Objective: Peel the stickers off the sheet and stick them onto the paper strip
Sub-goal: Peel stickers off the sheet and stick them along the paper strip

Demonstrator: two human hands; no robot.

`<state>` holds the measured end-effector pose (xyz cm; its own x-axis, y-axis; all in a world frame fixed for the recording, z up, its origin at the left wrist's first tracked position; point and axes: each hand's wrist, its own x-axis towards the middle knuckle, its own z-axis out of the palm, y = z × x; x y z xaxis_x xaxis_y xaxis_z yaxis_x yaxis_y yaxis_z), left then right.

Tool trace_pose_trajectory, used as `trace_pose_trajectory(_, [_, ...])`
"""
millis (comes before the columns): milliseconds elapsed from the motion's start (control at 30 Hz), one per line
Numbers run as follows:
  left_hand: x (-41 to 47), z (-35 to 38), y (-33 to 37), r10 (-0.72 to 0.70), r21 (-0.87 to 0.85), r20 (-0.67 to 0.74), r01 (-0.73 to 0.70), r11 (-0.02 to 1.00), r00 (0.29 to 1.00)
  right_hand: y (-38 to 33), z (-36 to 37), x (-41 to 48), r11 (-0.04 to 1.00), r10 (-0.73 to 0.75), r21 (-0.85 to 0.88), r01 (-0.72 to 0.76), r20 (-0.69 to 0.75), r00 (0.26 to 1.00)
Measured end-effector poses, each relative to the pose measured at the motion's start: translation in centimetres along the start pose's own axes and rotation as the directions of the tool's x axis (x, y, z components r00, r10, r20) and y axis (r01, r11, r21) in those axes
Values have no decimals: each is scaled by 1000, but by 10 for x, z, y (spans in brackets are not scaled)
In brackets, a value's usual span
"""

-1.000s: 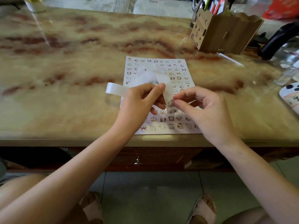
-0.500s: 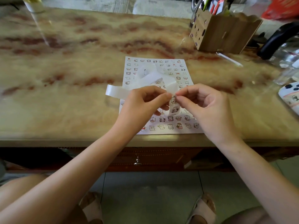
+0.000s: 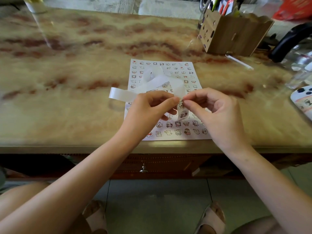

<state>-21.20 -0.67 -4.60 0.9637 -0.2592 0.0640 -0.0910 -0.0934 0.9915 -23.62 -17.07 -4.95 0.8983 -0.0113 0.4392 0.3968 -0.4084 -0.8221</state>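
Observation:
A white sticker sheet point(image 3: 179, 71) printed with several small cartoon animals lies flat near the table's front edge. Above it a long white paper strip point(image 3: 152, 84) loops and curls in the air; its lower end hangs down with two stickers on it. My left hand point(image 3: 148, 112) pinches the strip between thumb and forefinger. My right hand point(image 3: 214, 112) meets it from the right, thumb and forefinger pinching the strip's edge at the upper sticker point(image 3: 181, 103). Both hands hover over the sheet's lower half and hide part of it.
A brown cardboard organiser point(image 3: 233, 34) with pens stands at the back right. A thin white stick point(image 3: 239, 61) lies in front of it. A black handle point(image 3: 287, 43) and clear glassware point(image 3: 302, 65) crowd the right edge. The marbled table point(image 3: 67, 73) stretches left.
Both hands lifted slightly and drew together. The strip's lower end now hangs between the fingertips with two stickers showing, and my right fingers moved up to the upper sticker.

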Motion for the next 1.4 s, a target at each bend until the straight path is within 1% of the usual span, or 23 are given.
trace_pose_trajectory(233, [0,0,2,2,-4,15,-2,1000,1000,-1,1,-1,1000,-15,-7,15,-20,1000])
trace_pose_trajectory(367, [-1,0,2,3,3,10,-3,1000,1000,-1,1,0,999,-10,-30,10,-3,1000])
trace_pose_trajectory(600, [-1,1,0,-34,6,-9,34,999,999,-2,-3,0,992,17,-129,-11,39,999])
trace_pose_trajectory(700, [-1,0,0,-79,-54,-9,78,995,997,-1,-2,-2,976,-38,-213,52,68,997])
trace_pose_trajectory(833, [1,-1,-1,-146,-128,8,146,981,989,3,-3,-4,921,-148,-346,177,110,983])
trace_pose_trajectory(900, [3,-3,-3,-166,-150,-12,163,975,986,2,-5,-5,907,-170,-372,200,111,979])
trace_pose_trajectory(933, [4,-4,-4,-164,-140,-28,159,977,986,-1,-7,-5,916,-159,-353,189,112,981])
trace_pose_trajectory(1000, [5,-5,-5,-147,-100,-56,141,985,988,-6,-13,-5,964,-77,-244,104,117,990])
trace_pose_trajectory(1067, [4,-5,-6,-135,-73,-68,130,989,988,-9,-23,-2,994,63,-97,-51,122,990])
trace_pose_trajectory(1133, [4,-3,-7,-127,-41,-80,124,991,989,-7,-35,2,982,183,9,-186,132,974])
trace_pose_trajectory(1167, [3,-3,-8,-121,-23,-86,119,993,989,-5,-41,3,974,224,16,-228,128,966])
trace_pose_trajectory(1267, [4,-1,-9,-103,9,-91,104,995,990,0,-54,6,955,295,-48,-292,107,949])
trace_pose_trajectory(1400, [5,-2,-11,-111,23,-94,113,993,989,-1,-64,6,947,321,-37,-319,164,933])
